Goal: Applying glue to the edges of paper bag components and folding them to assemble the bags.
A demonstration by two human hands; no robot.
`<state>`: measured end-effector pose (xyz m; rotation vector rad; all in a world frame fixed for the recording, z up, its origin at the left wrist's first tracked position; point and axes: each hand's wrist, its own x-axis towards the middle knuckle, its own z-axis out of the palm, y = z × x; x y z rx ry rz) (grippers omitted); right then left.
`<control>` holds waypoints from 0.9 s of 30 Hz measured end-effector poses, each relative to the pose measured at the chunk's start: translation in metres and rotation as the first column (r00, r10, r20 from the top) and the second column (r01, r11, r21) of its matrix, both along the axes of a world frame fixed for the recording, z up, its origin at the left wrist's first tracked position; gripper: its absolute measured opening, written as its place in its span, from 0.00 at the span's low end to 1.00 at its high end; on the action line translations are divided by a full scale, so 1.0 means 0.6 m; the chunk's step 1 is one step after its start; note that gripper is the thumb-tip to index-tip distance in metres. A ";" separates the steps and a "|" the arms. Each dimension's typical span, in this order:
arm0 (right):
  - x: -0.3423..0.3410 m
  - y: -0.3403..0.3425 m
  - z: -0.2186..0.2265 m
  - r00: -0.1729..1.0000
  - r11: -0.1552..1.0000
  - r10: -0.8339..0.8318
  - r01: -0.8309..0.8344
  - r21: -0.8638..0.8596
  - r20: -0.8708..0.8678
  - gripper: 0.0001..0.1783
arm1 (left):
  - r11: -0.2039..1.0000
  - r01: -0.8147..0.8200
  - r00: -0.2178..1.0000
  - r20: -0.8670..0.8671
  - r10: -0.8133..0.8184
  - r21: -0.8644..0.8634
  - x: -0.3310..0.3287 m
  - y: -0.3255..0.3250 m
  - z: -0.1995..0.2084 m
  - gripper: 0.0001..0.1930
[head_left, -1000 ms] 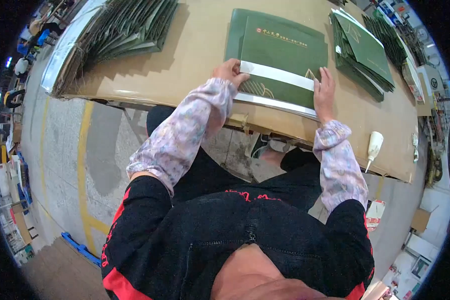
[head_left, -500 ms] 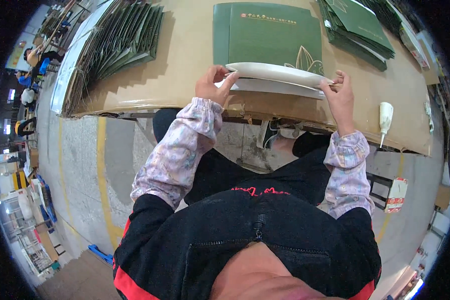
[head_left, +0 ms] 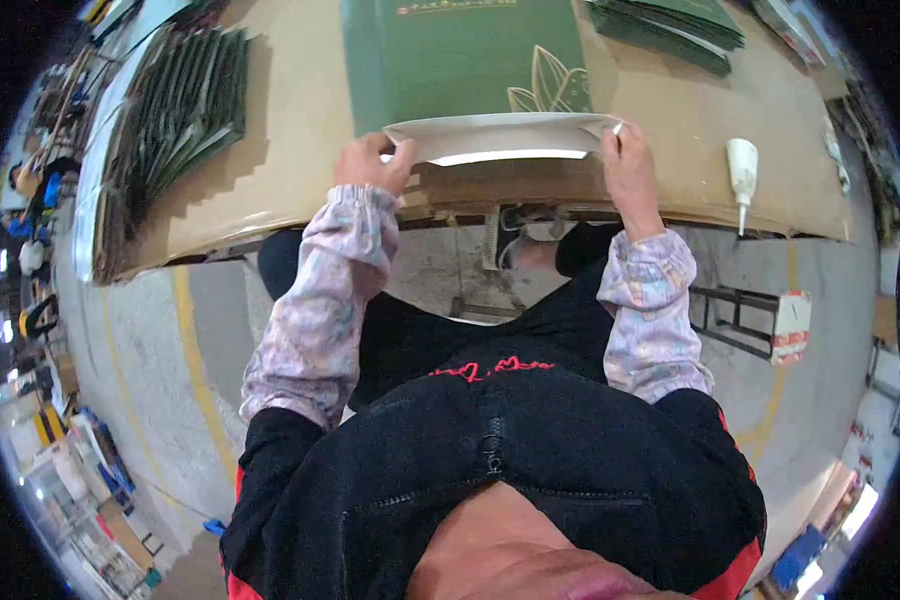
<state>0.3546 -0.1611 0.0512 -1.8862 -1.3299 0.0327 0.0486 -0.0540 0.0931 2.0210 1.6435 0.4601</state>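
Note:
A green paper bag (head_left: 470, 65) with a gold leaf print lies flat on the brown table, its near end toward me. Along that end runs a raised white flap (head_left: 510, 138), bent up and curved. My left hand (head_left: 375, 162) pinches the flap's left corner between thumb and fingers. At its right corner my right hand (head_left: 628, 172) grips it the same way. The flap stretches between both hands, just above the table's front edge. Whether the flap is the bag's bottom or its mouth, I cannot tell.
A fanned stack of green folded bags (head_left: 175, 115) stands at the left. More green bags (head_left: 670, 30) are piled at the far right. A white squeeze bottle (head_left: 742, 180) lies near the right front edge of the table (head_left: 290, 160). Below it is a small stool (head_left: 790, 325).
The flap's white inside now faces me more, and its edge stands raised between my hands. Both hands still hold its corners. The whole view has shifted, moving the table up and left.

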 end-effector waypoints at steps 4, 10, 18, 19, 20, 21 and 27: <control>0.024 0.014 0.036 0.990 0.980 0.092 -0.109 -0.167 -0.112 0.16 | 0.943 0.059 0.975 0.182 -0.124 0.326 0.015 -0.032 0.012 0.16; 0.075 0.027 0.022 0.988 0.900 0.068 -0.121 -0.418 -0.141 0.18 | 0.803 0.093 0.967 0.139 -0.213 0.588 0.036 -0.048 -0.003 0.13; 0.046 0.038 0.045 0.917 0.868 -0.095 -0.114 -0.483 -0.387 0.16 | 0.924 -0.028 0.964 0.256 -0.076 0.382 0.018 -0.025 -0.052 0.14; 0.038 0.043 0.052 0.922 0.863 -0.096 -0.110 -0.493 -0.375 0.16 | 0.903 0.001 0.967 0.228 -0.110 0.430 0.020 -0.024 -0.047 0.14; 0.030 0.048 0.057 0.924 0.861 -0.121 -0.084 -0.502 -0.363 0.16 | 0.907 -0.005 0.965 0.239 -0.105 0.421 0.021 -0.026 -0.041 0.14; 0.026 0.051 0.059 0.925 0.858 -0.145 -0.059 -0.511 -0.351 0.16 | 0.873 0.022 0.962 0.227 -0.150 0.486 0.021 -0.032 -0.032 0.13; 0.066 0.071 0.038 0.917 0.821 -0.232 0.006 -0.570 -0.325 0.15 | 0.794 0.112 0.936 0.205 -0.286 0.597 0.021 -0.055 -0.002 0.15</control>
